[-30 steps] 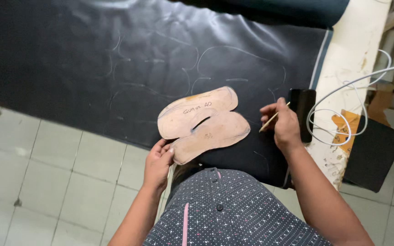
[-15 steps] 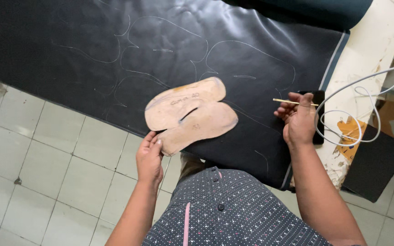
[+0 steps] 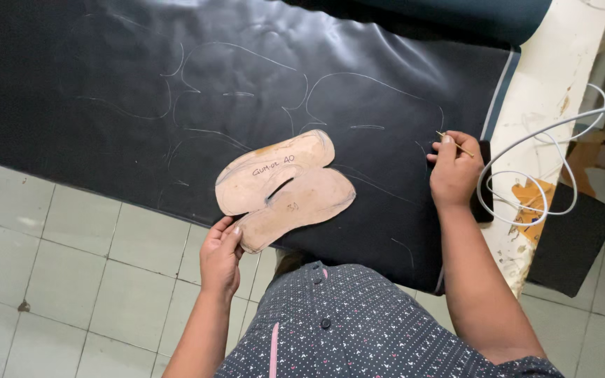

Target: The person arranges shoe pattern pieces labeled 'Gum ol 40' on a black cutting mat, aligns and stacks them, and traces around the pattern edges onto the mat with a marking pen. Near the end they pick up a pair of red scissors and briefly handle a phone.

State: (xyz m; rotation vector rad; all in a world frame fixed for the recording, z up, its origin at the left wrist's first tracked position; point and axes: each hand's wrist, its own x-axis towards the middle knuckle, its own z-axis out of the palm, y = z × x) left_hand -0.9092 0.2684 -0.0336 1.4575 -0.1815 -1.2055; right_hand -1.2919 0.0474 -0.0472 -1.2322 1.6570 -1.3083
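A tan cardboard shoe pattern (image 3: 285,189), two lobes joined with a slit between them, lies on a large black leather sheet (image 3: 176,84) marked with several traced outlines. My left hand (image 3: 220,255) pinches the pattern's near left end at the sheet's front edge. My right hand (image 3: 453,171) rests on the sheet's right edge, fingers closed on a thin yellowish marking stick (image 3: 454,144). It lies over a dark flat object (image 3: 484,183), mostly hidden beneath it.
A white worn table edge (image 3: 554,77) runs along the right, with a looped white cable (image 3: 526,182) over it. A black square pad (image 3: 572,238) lies below that. Pale floor tiles (image 3: 71,266) show at the left and bottom.
My right hand has shifted to the right edge of the sheet, still holding the stick. The pattern has slid slightly under my left hand as the view moved.
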